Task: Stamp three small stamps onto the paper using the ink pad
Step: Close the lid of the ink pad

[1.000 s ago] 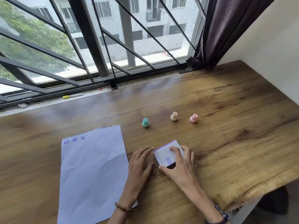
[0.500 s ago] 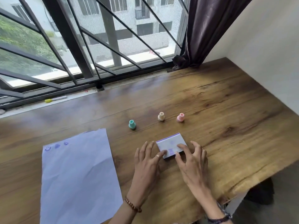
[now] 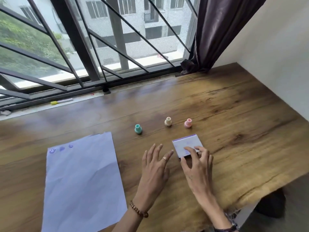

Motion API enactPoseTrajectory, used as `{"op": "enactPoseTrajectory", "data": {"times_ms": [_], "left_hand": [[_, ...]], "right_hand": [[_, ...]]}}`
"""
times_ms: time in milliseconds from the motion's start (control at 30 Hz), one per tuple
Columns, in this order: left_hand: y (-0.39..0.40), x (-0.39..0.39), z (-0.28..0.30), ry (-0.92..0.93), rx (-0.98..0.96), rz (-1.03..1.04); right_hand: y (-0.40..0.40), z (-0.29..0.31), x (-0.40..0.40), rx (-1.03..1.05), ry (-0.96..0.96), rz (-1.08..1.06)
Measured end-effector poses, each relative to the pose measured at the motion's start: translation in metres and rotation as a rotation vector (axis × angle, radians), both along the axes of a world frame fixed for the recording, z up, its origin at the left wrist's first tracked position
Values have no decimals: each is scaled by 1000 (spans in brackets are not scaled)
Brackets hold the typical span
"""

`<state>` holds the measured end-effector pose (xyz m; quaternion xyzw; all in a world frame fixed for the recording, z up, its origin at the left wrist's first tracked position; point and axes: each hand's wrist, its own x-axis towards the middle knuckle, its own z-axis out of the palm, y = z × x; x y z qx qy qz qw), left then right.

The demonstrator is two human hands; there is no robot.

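Now, head view: right hand (image 3: 199,166) fingers spread, tips resting on the ink pad (image 3: 186,147) at lower centre-right; left hand (image 3: 154,166) open beside it. Paper (image 3: 82,180) lower left carries three prints. Risk: inky fingertips smudging the desk (image 3: 234,131), or nudging the stamps (image 3: 168,121).

My left hand (image 3: 154,166) lies flat, palm down, fingers spread and empty — a ring on one finger, a brown bead bracelet at the wrist. My right hand (image 3: 197,166) arches beside it — fingertips (image 3: 187,149) curled down, nothing gripped.
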<state>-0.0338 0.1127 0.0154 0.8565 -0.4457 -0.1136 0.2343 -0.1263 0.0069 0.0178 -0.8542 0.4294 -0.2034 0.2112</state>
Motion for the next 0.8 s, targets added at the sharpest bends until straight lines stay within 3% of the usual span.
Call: {"op": "enactPoseTrajectory", "data": {"times_ms": [100,233,400,600,800], "left_hand": [[42,8,7,40,-85,177],[119,27,10,24,-58,485],[215,39,4,50,-23,752],[247,39,-14,186,85,637],[224,40,-20,150,82,533]], "right_hand": [[37,1,16,79,-26,191],[91,-6,43,202,76,492],[138,-14,69,138,227,721],[147,-18,75,165,361,686],[126,-12,69,233,384,592]]}}
